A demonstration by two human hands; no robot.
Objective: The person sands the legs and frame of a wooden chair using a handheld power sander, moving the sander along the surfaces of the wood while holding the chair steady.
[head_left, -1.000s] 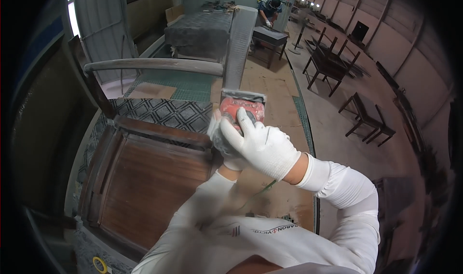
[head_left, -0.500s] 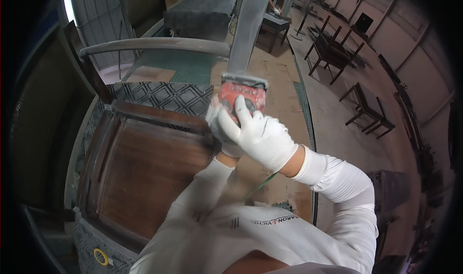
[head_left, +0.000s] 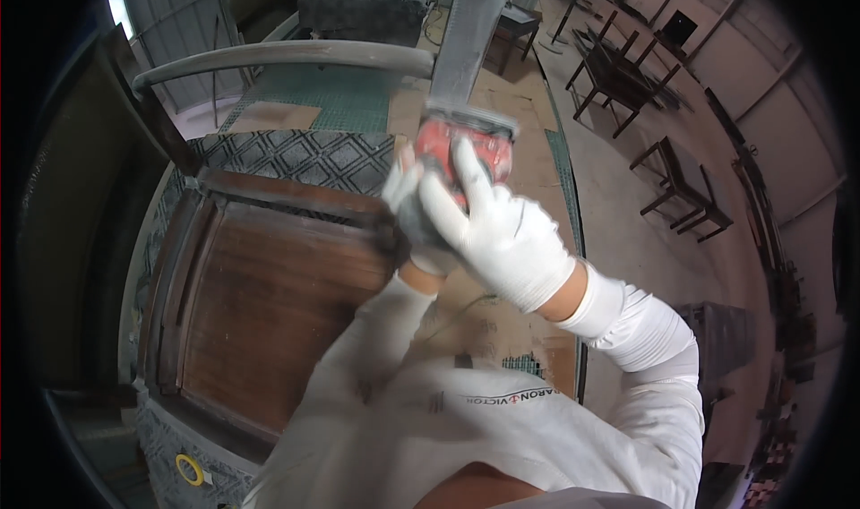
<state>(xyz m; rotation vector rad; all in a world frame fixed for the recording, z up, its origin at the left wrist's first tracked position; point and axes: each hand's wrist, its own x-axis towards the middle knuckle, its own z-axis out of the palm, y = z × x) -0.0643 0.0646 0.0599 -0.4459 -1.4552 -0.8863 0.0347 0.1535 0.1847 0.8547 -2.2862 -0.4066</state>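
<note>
My right hand (head_left: 515, 245), in a white knit glove, is closed over the back of a red and black power sander (head_left: 497, 155). The sander's flat plate is at the lower end of a dusty grey wooden post (head_left: 466, 48); it hides whether they touch. My left hand (head_left: 408, 196), also gloved, is curled close against the sander's left side. What its fingers grip is hidden behind the tool and my right hand. Left of my hands is a dark wooden chair frame with a brown seat panel (head_left: 278, 303) and a curved, dusty rail (head_left: 287, 54).
Patterned dark cloth (head_left: 305, 164) lies under the frame, with a yellow tape roll (head_left: 189, 470) at lower left. Cardboard sheets (head_left: 528, 119) cover the surface beyond. On the floor to the right stand a dark stool (head_left: 681, 191) and an upturned table (head_left: 618, 75).
Both hands and the sander have shifted slightly up and to the right, the sander tilting clockwise. The background has moved up a little in view, and the person at the top has mostly left the picture.
</note>
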